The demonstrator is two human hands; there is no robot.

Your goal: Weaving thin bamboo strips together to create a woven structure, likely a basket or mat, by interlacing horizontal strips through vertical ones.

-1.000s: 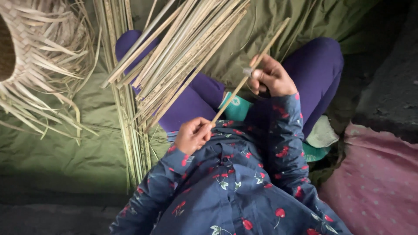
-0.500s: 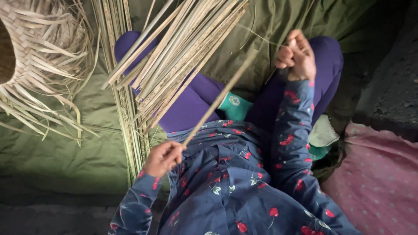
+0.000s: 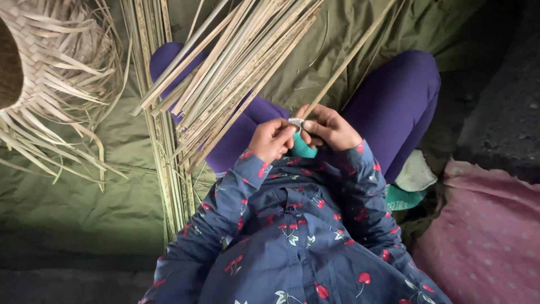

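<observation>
We hold both hands close together over our lap, just above the blue shirt (image 3: 304,236) with its red cherry print. Our left hand (image 3: 272,139) curls shut, fingers pinching the near end of a long bamboo strip (image 3: 349,59). Our right hand (image 3: 329,128) closes on the same strip right beside it, thumb and forefinger pressed on a small silvery blade or ring (image 3: 296,122); we cannot tell exactly what that metal piece is. From the hands the strip runs up and away to the right, across the green cloth (image 3: 84,191) spread on the ground. Left of the strip, a loose bundle of bamboo strips (image 3: 236,67) lies slanted over our purple trouser leg (image 3: 236,135), well apart from the hands. Farther left of that bundle sits a half-woven basket (image 3: 45,73) with its unfinished ends splayed out. To the right of the strip's near end, past our other knee (image 3: 399,101), lies a pink dotted cloth (image 3: 484,231).
</observation>
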